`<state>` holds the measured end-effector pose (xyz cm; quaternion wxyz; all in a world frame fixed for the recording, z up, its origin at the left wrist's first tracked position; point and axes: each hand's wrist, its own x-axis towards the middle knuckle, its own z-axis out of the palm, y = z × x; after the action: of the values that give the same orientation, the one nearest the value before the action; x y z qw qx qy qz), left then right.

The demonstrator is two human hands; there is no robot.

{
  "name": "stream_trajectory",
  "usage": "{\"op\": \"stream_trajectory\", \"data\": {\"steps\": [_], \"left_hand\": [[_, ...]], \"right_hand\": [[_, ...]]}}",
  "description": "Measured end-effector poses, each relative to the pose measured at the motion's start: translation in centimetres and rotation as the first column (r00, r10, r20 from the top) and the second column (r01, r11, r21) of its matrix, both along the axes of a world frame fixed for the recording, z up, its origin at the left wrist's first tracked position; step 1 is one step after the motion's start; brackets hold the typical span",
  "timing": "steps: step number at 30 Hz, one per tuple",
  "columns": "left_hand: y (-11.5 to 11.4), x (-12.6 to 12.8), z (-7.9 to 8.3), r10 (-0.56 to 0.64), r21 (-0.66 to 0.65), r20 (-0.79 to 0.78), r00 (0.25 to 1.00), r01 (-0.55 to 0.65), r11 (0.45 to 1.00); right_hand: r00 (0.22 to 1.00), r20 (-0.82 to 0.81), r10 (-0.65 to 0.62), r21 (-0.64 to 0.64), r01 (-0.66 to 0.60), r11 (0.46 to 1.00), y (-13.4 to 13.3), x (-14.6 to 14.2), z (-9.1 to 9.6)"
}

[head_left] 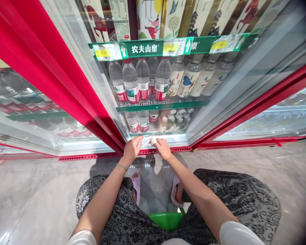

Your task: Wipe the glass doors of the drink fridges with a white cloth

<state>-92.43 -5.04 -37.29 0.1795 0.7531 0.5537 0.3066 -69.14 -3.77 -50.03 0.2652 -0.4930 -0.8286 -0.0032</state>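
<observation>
My left hand [132, 148] and my right hand [163, 148] meet at the bottom sill of an open drinks cooler [168, 139]. Both are closed on a small whitish cloth or wipe [150, 141] held between them against the sill. A green band sits on my left wrist. Above the hands, water bottles with red labels [142, 83] stand on a green-edged shelf [163, 106]. Bottles with flower labels [187, 81] stand to their right.
The cooler's red-framed glass door [73, 92] swings out to the left. Another red-framed glass panel [257, 102] stands on the right. A lower shelf holds more bottles [153, 120]. I sit on a green stool [168, 219], feet in pink slippers on a grey tiled floor.
</observation>
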Motion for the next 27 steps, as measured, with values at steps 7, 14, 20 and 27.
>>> {"op": "stream_trajectory", "data": {"steps": [7,14,20,27], "left_hand": [[0.2,0.8,-0.8,-0.069,0.006,-0.022,0.997,0.069,0.998],[0.0,0.7,-1.2,-0.1,0.024,-0.068,0.993,0.102,0.995],[0.3,1.1,-1.6,-0.059,0.011,-0.104,0.993,0.06,0.998],[0.4,0.9,-1.5,-0.053,-0.014,-0.103,0.993,0.051,0.999]], "right_hand": [[0.975,-0.09,-0.203,-0.045,0.199,0.979,-2.9,5.7,-3.0],[0.679,-0.344,-0.649,-0.079,0.668,0.74,-1.2,7.2,-2.9],[0.832,-0.348,-0.432,-0.103,0.424,0.9,-1.9,-3.2,-3.4],[0.754,-0.393,-0.525,-0.083,0.54,0.838,-1.7,4.3,-2.4]]}}
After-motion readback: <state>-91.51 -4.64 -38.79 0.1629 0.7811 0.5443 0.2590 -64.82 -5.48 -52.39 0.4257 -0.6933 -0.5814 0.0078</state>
